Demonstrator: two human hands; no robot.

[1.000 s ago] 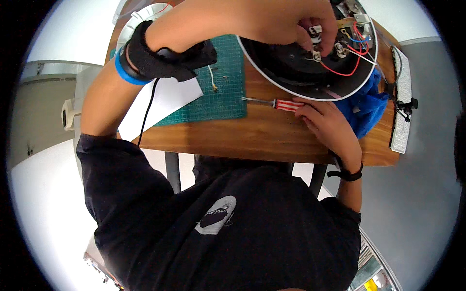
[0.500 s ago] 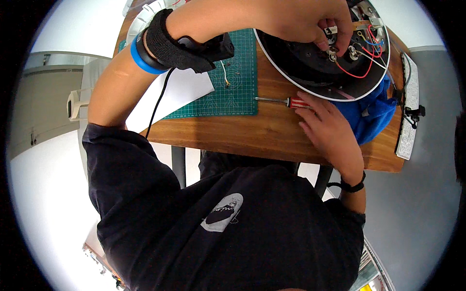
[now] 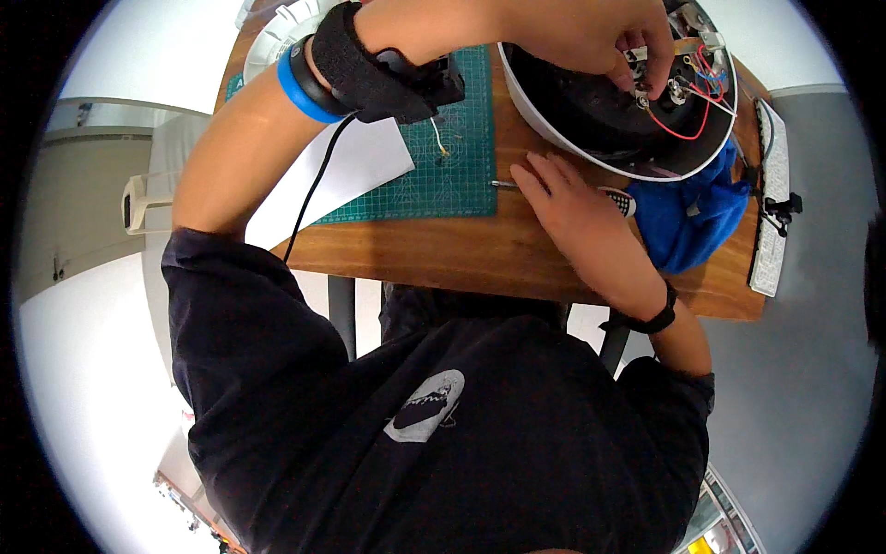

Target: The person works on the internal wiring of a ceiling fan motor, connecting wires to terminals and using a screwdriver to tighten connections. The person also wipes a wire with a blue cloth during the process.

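A round appliance housing with a white rim and black inside stands at the far right of the table, its underside open. Over it, my left hand has thumb and fingers closed on a small metal terminal inside. From there a red wire curves off toward other wires and metal parts. My right hand lies with fingers stretched out over a screwdriver on the wood, hiding its middle. Only the shaft's tip and the handle's end show.
A blue cloth is bunched against the housing. To the left are a green cutting mat, a short white wire, white paper and a white ribbed part. A white strip with a black clip runs along the table's right edge.
My right hand has moved left from the screwdriver's handle to over its middle. The housing has tilted, so more of its white outer wall shows. My left hand stays at the terminal.
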